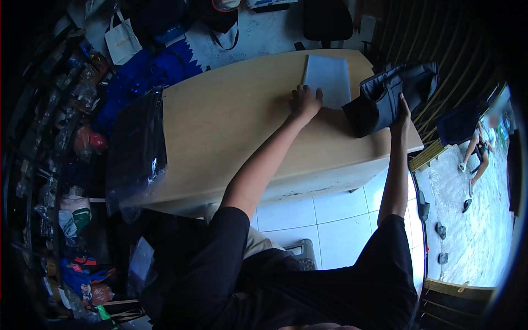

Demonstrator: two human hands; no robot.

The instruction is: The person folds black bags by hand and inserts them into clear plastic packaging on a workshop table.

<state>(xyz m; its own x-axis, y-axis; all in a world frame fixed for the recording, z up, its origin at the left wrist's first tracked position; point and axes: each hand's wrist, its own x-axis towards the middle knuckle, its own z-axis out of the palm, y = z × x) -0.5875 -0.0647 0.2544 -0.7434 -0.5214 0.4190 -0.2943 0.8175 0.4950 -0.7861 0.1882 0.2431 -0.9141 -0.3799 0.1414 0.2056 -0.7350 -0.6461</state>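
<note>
gripping garment (393,93), left hand (305,102) on board (328,77) edge

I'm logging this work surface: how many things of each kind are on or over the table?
grey flat board, left hand at its edge: 1
dark garment, held in the right hand: 1
plastic-wrapped dark bundle: 1
Total: 3
</note>
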